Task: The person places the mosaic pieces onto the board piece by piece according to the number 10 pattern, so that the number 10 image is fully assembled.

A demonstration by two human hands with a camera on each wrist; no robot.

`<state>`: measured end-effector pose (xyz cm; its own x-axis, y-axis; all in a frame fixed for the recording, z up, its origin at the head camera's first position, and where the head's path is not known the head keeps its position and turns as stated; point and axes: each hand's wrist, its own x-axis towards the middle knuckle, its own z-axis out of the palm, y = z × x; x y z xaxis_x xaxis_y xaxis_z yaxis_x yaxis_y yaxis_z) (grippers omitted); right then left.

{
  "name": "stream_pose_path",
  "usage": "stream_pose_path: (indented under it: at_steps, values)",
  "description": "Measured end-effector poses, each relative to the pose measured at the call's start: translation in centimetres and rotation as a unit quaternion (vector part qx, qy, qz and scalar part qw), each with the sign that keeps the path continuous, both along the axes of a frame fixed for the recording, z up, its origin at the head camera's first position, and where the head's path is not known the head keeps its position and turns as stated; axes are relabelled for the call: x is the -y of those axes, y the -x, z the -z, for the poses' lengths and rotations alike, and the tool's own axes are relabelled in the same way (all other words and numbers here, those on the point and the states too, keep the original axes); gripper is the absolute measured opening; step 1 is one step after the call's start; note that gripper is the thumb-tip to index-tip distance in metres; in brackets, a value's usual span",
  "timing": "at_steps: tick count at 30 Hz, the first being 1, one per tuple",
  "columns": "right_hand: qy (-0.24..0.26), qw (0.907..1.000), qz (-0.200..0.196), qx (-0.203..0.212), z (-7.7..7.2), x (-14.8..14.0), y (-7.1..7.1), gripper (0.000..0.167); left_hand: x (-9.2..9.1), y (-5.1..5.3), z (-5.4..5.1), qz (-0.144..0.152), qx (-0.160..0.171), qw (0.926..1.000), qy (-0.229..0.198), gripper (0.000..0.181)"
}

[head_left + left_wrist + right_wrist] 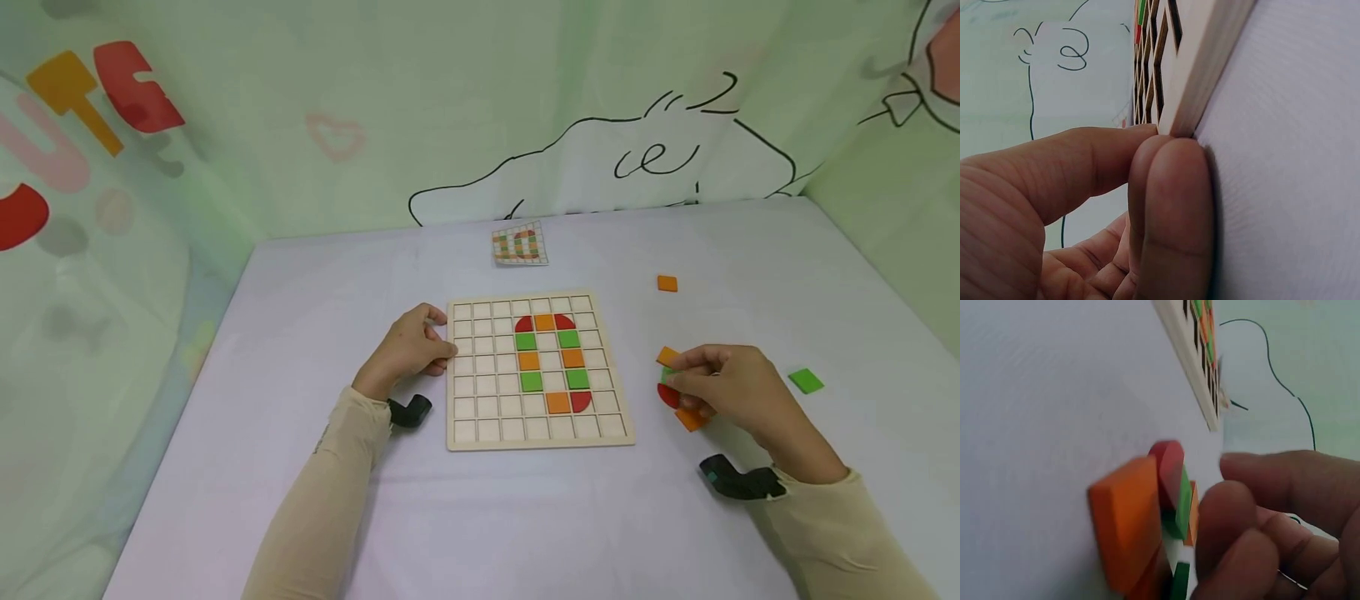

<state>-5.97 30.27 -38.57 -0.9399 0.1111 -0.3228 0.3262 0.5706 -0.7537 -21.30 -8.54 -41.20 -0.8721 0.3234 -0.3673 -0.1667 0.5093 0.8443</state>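
Note:
A wooden grid board [486, 407] bears red, orange and green pieces in a ring-like pattern. The left hand [408, 346] pinches the board's left edge; in the left wrist view its thumb and fingertips [1175, 169] meet at the pale wooden edge [1194, 81]. Right of the board, the right hand [731, 392] hovers at a small cluster of loose pieces, fingers bent and relaxed. In the right wrist view the hand [1272, 519] shows nothing between thumb and fingers, beside an orange piece [1129, 519], a red rounded piece [1169, 469] and a green piece [1179, 512].
Behind the board lies a small pattern card [520, 244]. One orange square [667, 283] lies at the back right, and a green square [806, 381] sits right of the right hand. A pale cloth [330, 292] covers the table; printed curtains hang behind and beside it.

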Motion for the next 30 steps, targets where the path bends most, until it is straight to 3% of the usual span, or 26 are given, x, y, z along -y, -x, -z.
stream_pose_path:
  at_steps: [8,16,23,30]
  values:
    - [-0.105,0.9937,-0.037,-0.008,0.2,0.1,-0.4,0.032,0.1,0.0,-0.1,-0.002,0.005,1.0,-0.006,0.05]
    - [-0.161,0.9858,-0.044,-0.014,0.3,1.0,-0.3,0.021,0.0,-0.1,-0.1,-0.003,0.004,1.0,-0.005,0.05]
    - [-0.152,0.987,-0.048,-0.023,0.5,1.9,-0.3,0.017,0.0,0.1,0.1,-0.002,0.001,1.0,-0.005,0.049]
    - [-0.077,0.9964,-0.034,-0.012,0.5,2.7,-0.1,0.019,0.0,0.0,-0.1,0.002,-0.006,1.0,0.005,0.05]
